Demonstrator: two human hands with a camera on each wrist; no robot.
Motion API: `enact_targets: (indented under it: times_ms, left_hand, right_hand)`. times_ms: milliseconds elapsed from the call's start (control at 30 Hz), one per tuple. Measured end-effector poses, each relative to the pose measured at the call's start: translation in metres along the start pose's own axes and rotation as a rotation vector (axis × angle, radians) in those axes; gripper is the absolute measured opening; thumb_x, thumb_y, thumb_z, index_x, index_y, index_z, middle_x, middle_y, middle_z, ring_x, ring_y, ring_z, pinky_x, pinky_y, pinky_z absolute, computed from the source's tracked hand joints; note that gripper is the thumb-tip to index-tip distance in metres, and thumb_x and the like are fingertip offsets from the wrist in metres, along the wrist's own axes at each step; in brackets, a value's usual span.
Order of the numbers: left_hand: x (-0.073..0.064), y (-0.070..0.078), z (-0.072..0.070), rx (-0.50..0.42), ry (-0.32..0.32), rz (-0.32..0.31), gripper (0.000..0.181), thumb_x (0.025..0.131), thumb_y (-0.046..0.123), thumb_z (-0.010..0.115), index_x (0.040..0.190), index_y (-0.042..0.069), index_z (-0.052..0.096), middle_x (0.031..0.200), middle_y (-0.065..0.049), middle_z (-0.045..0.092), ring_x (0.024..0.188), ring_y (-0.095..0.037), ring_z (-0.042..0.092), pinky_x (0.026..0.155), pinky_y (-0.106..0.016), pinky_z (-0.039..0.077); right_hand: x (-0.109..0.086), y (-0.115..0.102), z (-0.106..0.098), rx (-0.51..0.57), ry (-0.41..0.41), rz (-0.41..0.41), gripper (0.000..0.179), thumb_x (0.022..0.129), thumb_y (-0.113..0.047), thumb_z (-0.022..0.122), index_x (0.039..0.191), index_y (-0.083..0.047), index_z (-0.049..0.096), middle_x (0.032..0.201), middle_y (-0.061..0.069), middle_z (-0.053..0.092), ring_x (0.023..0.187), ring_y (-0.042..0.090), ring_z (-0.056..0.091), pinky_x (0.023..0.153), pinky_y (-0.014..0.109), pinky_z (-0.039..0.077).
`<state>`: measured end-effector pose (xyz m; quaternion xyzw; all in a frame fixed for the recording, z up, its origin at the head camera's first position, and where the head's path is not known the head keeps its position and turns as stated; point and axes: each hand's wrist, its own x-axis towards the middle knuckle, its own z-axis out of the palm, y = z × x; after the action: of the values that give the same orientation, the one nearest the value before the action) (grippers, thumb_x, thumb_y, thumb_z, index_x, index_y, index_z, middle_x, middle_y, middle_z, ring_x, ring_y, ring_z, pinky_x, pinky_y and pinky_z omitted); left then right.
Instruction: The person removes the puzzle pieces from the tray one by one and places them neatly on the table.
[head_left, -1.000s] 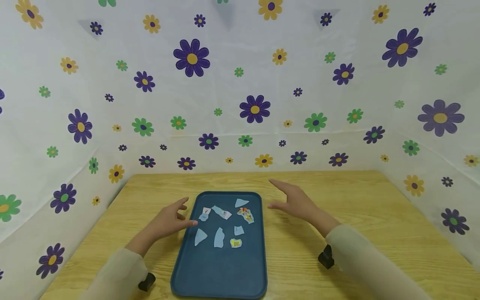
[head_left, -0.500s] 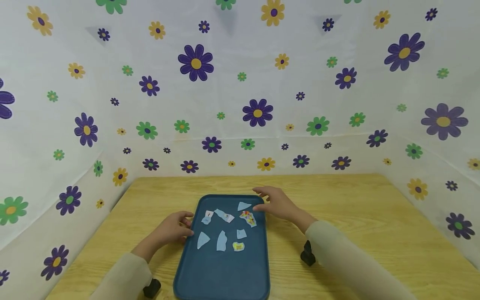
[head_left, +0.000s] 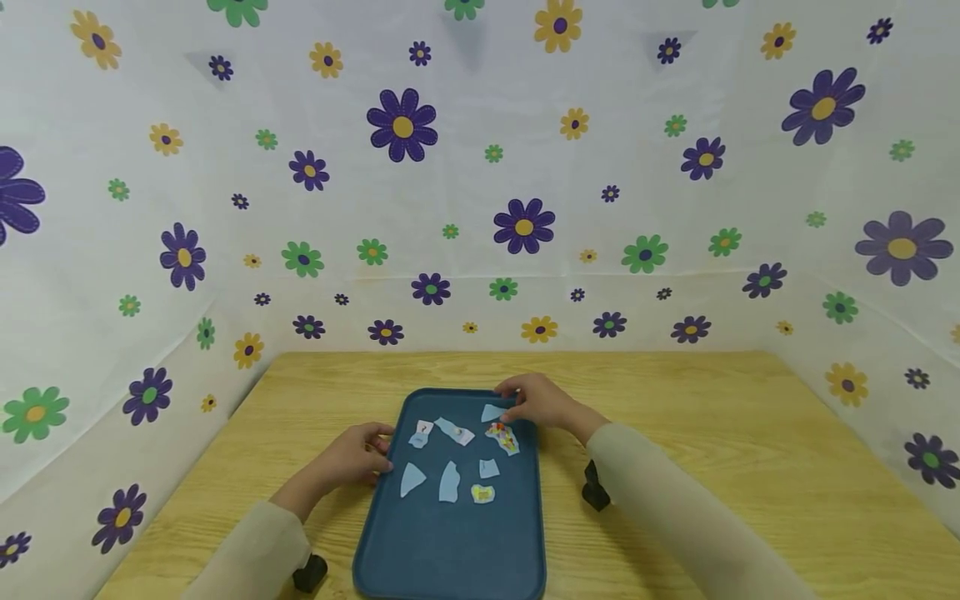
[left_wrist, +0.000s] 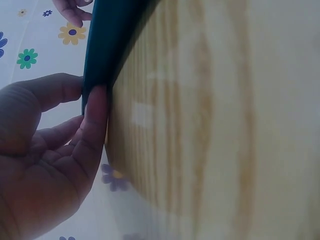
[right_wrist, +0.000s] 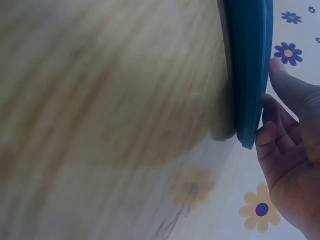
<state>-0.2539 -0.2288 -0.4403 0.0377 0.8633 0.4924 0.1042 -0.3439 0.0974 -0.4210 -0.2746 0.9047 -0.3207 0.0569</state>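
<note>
A dark blue-green tray point(head_left: 450, 550) lies on the wooden table, bearing several torn paper pieces. My left hand point(head_left: 347, 458) is at its left edge; in the left wrist view the thumb point(left_wrist: 62, 90) rests at the rim and fingertips reach beneath, pinching the tray. At the far right corner, my right hand point(head_left: 543, 402) holds the rim, its thumb above and its curled fingers point(right_wrist: 270, 135) against the outer side. Near that thumb lie a plain triangular piece point(head_left: 491, 412) and a piece with a colourful print point(head_left: 504, 438). A yellow-printed piece point(head_left: 483, 494) is nearest the middle.
Pale-blue pieces, such as a triangle point(head_left: 412, 479) and a long one point(head_left: 449, 482), lie loose on the tray's far half. The wooden table point(head_left: 660, 450) extends on both sides. White flowered cloth point(head_left: 465, 192) walls the back and sides.
Both hands have come in to the tray: the right moved left onto the far right corner, the left closed on the left edge. The head view shifted slightly. The paper pieces keep their arrangement.
</note>
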Motion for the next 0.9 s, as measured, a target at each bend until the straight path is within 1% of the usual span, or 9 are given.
enact_targets:
  times_ms: [133, 333, 467, 633, 767, 900]
  left_hand:
    - [0.001, -0.002, 0.000, 0.009, -0.003, 0.007, 0.056, 0.077, -0.006, 0.071, 0.130, -0.007, 0.052, 0.095, -0.012, 0.055, 0.077, -0.023, 0.056, 0.063, -0.037, 0.054]
    - [0.001, -0.005, 0.001, 0.017, -0.002, 0.016, 0.054, 0.078, -0.004, 0.071, 0.129, -0.006, 0.052, 0.094, -0.011, 0.055, 0.077, -0.023, 0.056, 0.063, -0.036, 0.054]
    - [0.000, -0.005, 0.001, 0.010, -0.009, 0.025, 0.054, 0.078, -0.004, 0.071, 0.129, -0.007, 0.052, 0.093, -0.012, 0.054, 0.077, -0.023, 0.055, 0.063, -0.037, 0.054]
    - [-0.002, -0.004, 0.000, -0.001, -0.008, 0.033, 0.054, 0.078, -0.005, 0.071, 0.129, -0.007, 0.052, 0.093, -0.011, 0.054, 0.077, -0.022, 0.054, 0.062, -0.037, 0.053]
    - [-0.001, -0.004, 0.000, -0.003, -0.006, 0.031, 0.054, 0.078, -0.004, 0.071, 0.128, -0.006, 0.052, 0.093, -0.011, 0.053, 0.077, -0.022, 0.054, 0.062, -0.037, 0.053]
    - [0.000, -0.005, -0.001, -0.006, -0.007, 0.026, 0.054, 0.078, -0.004, 0.072, 0.128, -0.006, 0.053, 0.093, -0.011, 0.053, 0.077, -0.022, 0.054, 0.063, -0.036, 0.053]
  right_hand:
    - [0.006, 0.001, 0.001, -0.007, -0.037, -0.002, 0.041, 0.082, -0.013, 0.078, 0.122, -0.008, 0.067, 0.106, 0.002, 0.066, 0.087, 0.016, 0.058, 0.083, 0.034, 0.050]
    - [0.013, 0.001, 0.005, -0.016, -0.054, -0.006, 0.039, 0.082, -0.011, 0.077, 0.120, -0.008, 0.068, 0.103, 0.002, 0.066, 0.090, 0.016, 0.059, 0.085, 0.035, 0.050]
    - [0.017, 0.003, 0.010, -0.044, -0.057, -0.002, 0.038, 0.082, -0.013, 0.078, 0.119, -0.009, 0.069, 0.100, 0.000, 0.065, 0.086, 0.014, 0.058, 0.080, 0.032, 0.050]
    - [0.021, 0.006, 0.012, -0.070, -0.067, -0.027, 0.036, 0.083, -0.013, 0.078, 0.117, -0.009, 0.069, 0.092, -0.001, 0.062, 0.079, 0.014, 0.054, 0.072, 0.029, 0.048]
    - [0.024, 0.006, 0.012, -0.089, -0.089, -0.054, 0.035, 0.084, -0.012, 0.076, 0.118, -0.008, 0.070, 0.089, -0.002, 0.060, 0.079, 0.014, 0.052, 0.070, 0.027, 0.045]
    - [0.024, 0.002, 0.011, -0.105, -0.114, -0.059, 0.034, 0.085, -0.011, 0.075, 0.118, -0.007, 0.070, 0.087, -0.002, 0.059, 0.078, 0.014, 0.050, 0.070, 0.027, 0.043]
